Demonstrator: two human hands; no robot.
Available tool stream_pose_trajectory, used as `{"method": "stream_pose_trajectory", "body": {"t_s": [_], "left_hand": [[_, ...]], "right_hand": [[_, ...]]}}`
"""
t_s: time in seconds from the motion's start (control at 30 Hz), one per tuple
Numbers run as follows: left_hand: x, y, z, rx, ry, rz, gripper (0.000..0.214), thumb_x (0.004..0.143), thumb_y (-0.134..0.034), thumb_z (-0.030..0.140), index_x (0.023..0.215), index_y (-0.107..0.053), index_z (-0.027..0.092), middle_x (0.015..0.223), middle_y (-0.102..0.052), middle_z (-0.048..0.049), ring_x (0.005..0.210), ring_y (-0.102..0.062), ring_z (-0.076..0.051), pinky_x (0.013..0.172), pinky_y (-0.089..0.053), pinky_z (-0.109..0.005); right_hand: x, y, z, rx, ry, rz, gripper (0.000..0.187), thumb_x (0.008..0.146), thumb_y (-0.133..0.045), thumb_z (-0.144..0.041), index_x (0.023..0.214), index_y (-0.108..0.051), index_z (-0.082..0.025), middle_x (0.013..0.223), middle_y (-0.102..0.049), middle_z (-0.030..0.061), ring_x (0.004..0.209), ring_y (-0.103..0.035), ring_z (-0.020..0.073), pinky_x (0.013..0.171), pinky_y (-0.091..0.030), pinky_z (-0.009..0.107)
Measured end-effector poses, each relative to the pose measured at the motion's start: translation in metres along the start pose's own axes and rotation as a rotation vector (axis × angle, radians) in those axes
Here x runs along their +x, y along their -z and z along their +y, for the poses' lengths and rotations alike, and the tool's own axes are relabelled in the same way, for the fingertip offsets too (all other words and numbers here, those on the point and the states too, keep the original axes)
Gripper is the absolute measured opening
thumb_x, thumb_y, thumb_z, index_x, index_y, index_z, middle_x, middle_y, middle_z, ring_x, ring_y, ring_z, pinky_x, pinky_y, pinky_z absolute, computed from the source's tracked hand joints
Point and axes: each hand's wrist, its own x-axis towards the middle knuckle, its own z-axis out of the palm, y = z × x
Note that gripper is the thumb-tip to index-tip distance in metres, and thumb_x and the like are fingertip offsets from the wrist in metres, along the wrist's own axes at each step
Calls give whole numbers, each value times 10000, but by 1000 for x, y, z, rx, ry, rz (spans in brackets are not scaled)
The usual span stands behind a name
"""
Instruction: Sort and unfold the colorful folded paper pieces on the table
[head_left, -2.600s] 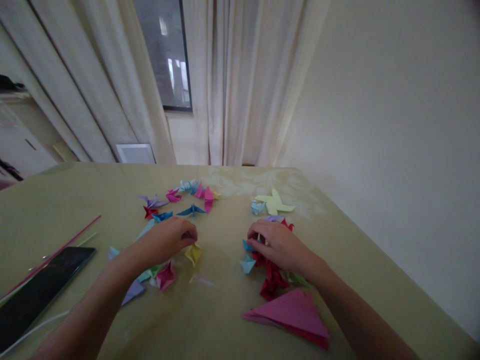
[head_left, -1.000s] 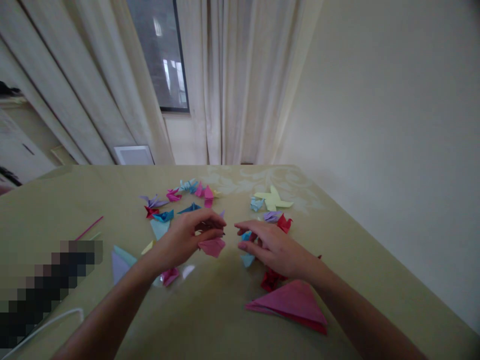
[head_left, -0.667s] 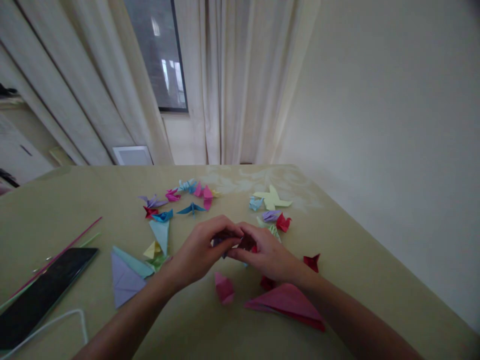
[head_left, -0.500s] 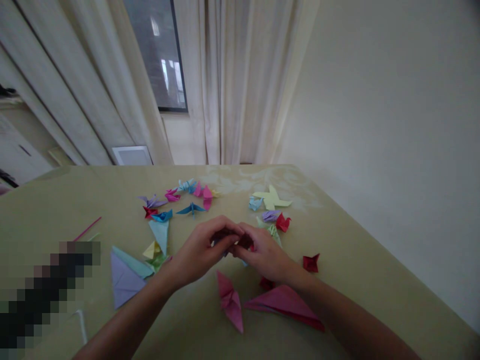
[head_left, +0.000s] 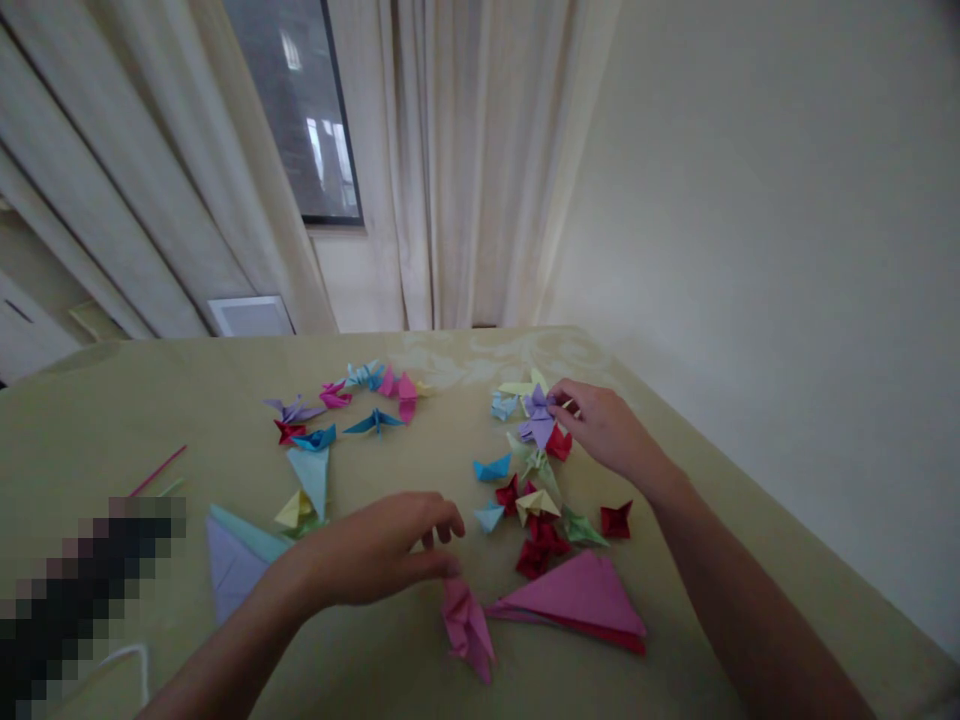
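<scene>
My right hand pinches the edge of a purple folded-paper figure at the back of the right-hand group. Beside it lie a light blue folded piece and a red one. My left hand hovers nearer the front with its fingers apart and curved. Its thumb tip overlaps the top of a pink folded-paper figure; whether they touch I cannot tell. A pink folded triangle rests just right of that figure.
Several small paper boats and red pieces cluster right of centre. More folded birds, including a blue one, lie back left. A lavender triangle is partly behind my left forearm. A pink stick lies left; a wall rises right.
My hands have parted from the middle. The right went back and right with the purple paper figure; the left came down toward the pink figure, which is now turned.
</scene>
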Motion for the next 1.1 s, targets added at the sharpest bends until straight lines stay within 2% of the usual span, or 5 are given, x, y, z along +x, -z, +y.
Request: {"method": "stream_pose_trajectory", "body": {"t_s": [0.27, 0.4, 0.6, 0.8, 1.1], "left_hand": [[18, -16, 2, -13, 27, -118, 119, 802, -642, 147, 800, -733, 223, 808, -731, 1, 781, -666, -181, 671, -448, -254], [12, 5, 0, -228, -60, -4, 136, 930, -615, 254, 913, -744, 212, 865, -756, -9, 811, -683, -166, 739, -499, -250], [16, 7, -1, -416, -138, 299, 154, 978, -624, 324, 972, -712, 198, 856, -718, -16, 793, -653, -152, 706, -497, -244], [27, 1, -15, -469, -114, 420, 152, 921, -686, 337, 952, -676, 188, 821, -700, -13, 762, -657, -156, 683, -507, -254], [35, 4, -22, -450, -133, 455, 259, 959, -614, 446, 1009, -667, 198, 896, -709, -33, 832, -681, -181, 735, -550, -288]], "right_hand": [[2, -2, 41, -121, -117, -35, 170, 975, -599, -138, 1088, -715, -188, 1097, -772, 136, 946, -715, 262, 808, -503, 361], [-7, 7, 6, 215, 61, -67, 185, 1006, -578, -207, 1129, -715, -187, 1050, -772, 85, 874, -704, 202, 784, -525, 322], [-33, -11, -68, 446, 377, -405, 244, 1011, -670, -363, 1194, -727, -213, 1059, -772, 49, 924, -703, 189, 812, -509, 286], [-33, -40, -80, 486, 301, -340, 89, 996, -680, -253, 977, -738, -188, 849, -728, 3, 760, -658, 144, 697, -457, 236], [-32, -53, -85, 550, 217, -317, 158, 991, -692, -324, 1001, -735, -172, 839, -730, 15, 728, -643, 145, 658, -445, 235]]}}
